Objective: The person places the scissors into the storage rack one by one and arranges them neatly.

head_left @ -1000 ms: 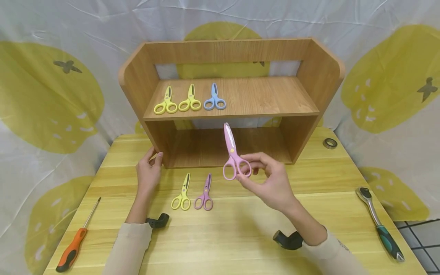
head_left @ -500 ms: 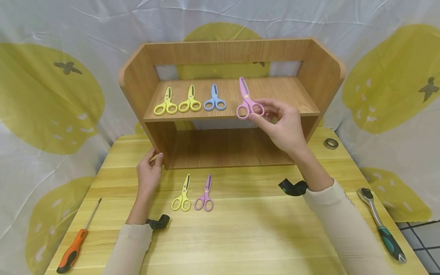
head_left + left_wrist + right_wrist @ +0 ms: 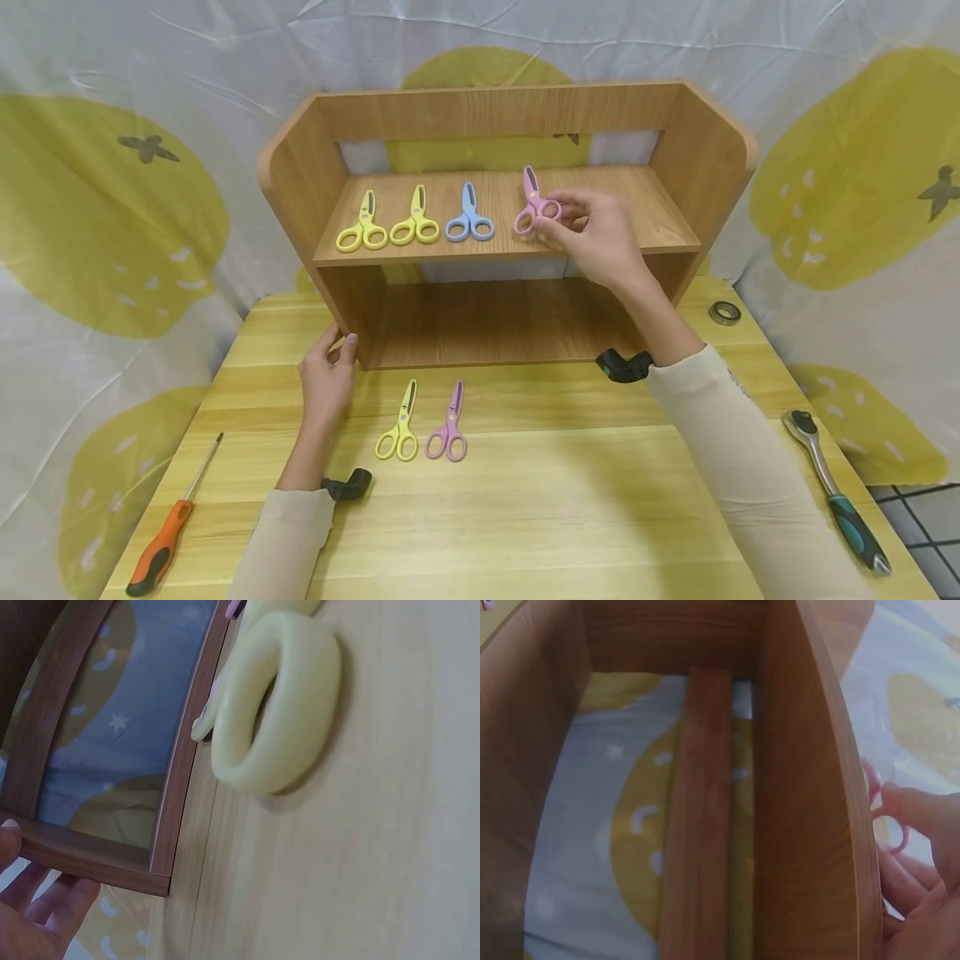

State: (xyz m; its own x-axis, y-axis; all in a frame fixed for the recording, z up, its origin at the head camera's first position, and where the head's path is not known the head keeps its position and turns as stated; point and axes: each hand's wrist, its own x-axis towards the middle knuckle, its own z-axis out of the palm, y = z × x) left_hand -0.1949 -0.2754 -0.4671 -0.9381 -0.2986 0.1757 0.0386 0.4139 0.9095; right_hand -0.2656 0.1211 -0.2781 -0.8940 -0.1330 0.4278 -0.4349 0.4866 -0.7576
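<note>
My right hand (image 3: 596, 233) pinches the handle loops of pink scissors (image 3: 532, 196) at the upper shelf (image 3: 600, 204), blades pointing to the back. In the right wrist view, the pink loops (image 3: 901, 838) show between thumb and fingers beyond the shelf board. Left of them on that shelf lie blue scissors (image 3: 468, 221) and two yellow pairs, the outer one (image 3: 366, 229) and the inner one (image 3: 417, 223). My left hand (image 3: 327, 375) grips the front edge of the rack's left side panel (image 3: 90, 859), thumb on one face and fingers on the other.
Yellow scissors (image 3: 400, 433) and purple-pink scissors (image 3: 448, 433) lie on the table in front of the wooden rack (image 3: 495, 257). An orange screwdriver (image 3: 161, 546) is at the left edge. On the right are a ratchet wrench (image 3: 840, 500) and a roll of tape (image 3: 724, 313).
My right hand has lifted the pink scissors from in front of the lower compartment to the upper shelf, then lowered them beside the blue pair. My left hand stays on the side panel.
</note>
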